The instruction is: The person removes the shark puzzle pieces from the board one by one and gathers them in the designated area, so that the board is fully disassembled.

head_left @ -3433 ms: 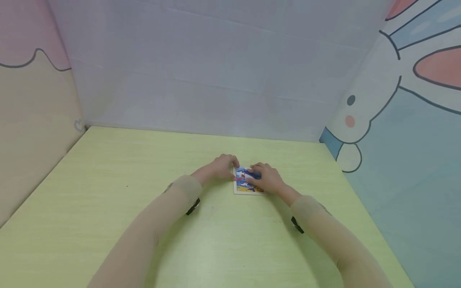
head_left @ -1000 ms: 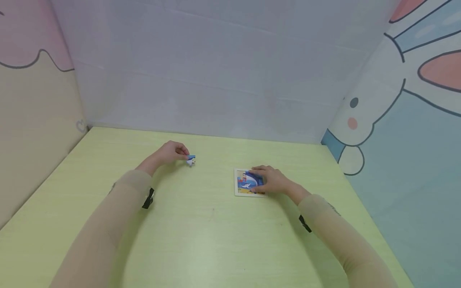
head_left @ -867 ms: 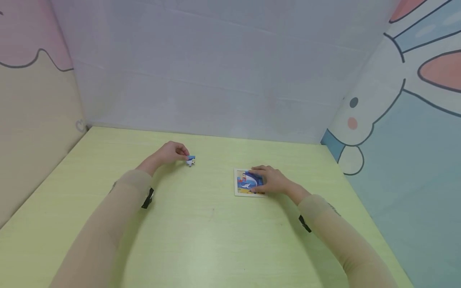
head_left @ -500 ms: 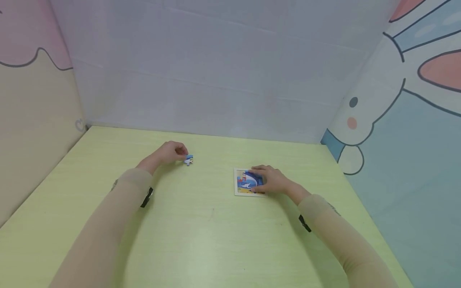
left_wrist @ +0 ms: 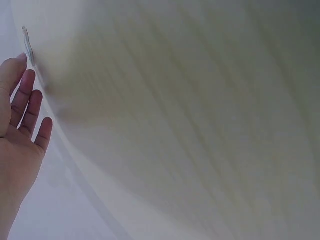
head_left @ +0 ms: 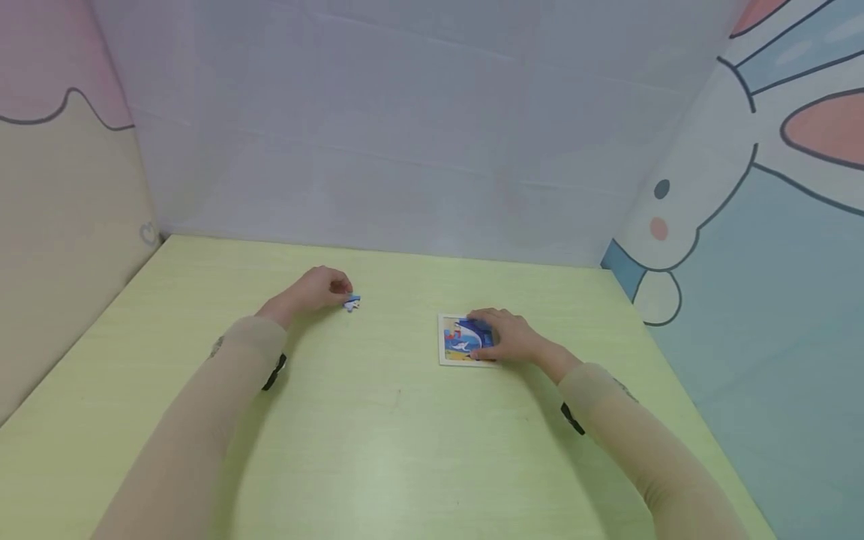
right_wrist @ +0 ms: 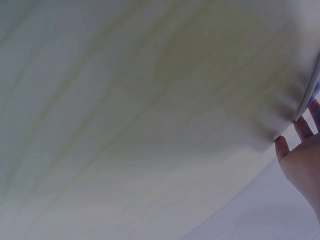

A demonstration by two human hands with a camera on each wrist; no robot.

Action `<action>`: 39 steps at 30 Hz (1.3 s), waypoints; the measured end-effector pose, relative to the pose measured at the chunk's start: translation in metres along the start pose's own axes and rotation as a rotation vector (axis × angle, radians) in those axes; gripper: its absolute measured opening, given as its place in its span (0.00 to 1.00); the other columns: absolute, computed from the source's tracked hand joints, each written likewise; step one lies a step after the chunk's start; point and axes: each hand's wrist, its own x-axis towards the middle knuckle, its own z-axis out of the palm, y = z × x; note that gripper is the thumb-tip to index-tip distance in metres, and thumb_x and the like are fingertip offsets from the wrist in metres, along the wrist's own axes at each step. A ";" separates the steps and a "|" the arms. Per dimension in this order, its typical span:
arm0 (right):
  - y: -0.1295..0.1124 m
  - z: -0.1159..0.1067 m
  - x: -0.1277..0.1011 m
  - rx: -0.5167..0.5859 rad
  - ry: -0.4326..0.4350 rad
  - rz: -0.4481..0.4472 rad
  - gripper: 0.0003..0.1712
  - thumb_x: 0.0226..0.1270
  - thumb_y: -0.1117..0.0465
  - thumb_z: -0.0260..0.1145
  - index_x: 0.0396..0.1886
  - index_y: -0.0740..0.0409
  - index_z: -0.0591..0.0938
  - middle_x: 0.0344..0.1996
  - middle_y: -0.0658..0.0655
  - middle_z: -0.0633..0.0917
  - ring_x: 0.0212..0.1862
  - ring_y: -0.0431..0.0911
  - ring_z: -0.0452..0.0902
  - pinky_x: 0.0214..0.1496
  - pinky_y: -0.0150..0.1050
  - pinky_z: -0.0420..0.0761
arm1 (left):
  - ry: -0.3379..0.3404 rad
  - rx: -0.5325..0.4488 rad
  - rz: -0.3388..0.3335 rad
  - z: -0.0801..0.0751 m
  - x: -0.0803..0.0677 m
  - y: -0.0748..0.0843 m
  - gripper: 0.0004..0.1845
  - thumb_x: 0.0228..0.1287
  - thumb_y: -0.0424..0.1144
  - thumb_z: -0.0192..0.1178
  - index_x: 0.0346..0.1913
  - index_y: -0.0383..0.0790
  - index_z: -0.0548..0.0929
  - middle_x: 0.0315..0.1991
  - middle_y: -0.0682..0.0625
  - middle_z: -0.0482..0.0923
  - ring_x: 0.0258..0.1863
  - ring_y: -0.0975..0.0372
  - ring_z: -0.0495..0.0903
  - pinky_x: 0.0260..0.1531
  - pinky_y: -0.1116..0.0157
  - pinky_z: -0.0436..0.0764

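A small framed jigsaw with a blue, red and yellow picture lies on the pale green table. My right hand rests flat on its right half, and its straight fingers touch the board's edge in the right wrist view. One loose blue-and-white puzzle piece lies on the table to the left of the board. My left hand is right beside it with fingers straight, fingertips at the piece, which shows edge-on.
Padded walls enclose the table: a lilac one at the back, a beige and pink one on the left, a rabbit picture on the right. The table top near me holds nothing else.
My left hand left the board and carried one piece out to the left. Over the last second the piece has sunk onto the table and the fingers have straightened. The right hand stayed put.
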 end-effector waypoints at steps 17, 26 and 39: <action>-0.002 0.003 -0.004 0.000 0.064 0.031 0.48 0.50 0.35 0.69 0.65 0.56 0.67 0.67 0.60 0.67 0.68 0.57 0.59 0.68 0.55 0.60 | 0.039 0.149 0.170 0.015 0.009 0.056 0.09 0.62 0.43 0.61 0.41 0.43 0.83 0.38 0.51 0.82 0.45 0.52 0.73 0.52 0.47 0.64; -0.004 0.003 -0.005 -0.021 0.085 0.052 0.48 0.50 0.34 0.68 0.65 0.57 0.68 0.65 0.59 0.70 0.67 0.56 0.63 0.66 0.54 0.62 | 0.053 0.173 0.190 0.032 0.017 0.094 0.12 0.60 0.45 0.63 0.43 0.44 0.83 0.41 0.50 0.80 0.48 0.52 0.72 0.52 0.47 0.64; 0.002 0.009 -0.008 -0.071 0.122 0.049 0.47 0.50 0.32 0.66 0.64 0.55 0.69 0.65 0.60 0.69 0.67 0.57 0.62 0.65 0.56 0.64 | 0.062 0.187 0.160 0.073 0.033 0.135 0.14 0.55 0.47 0.67 0.45 0.48 0.85 0.54 0.47 0.76 0.60 0.49 0.65 0.56 0.46 0.64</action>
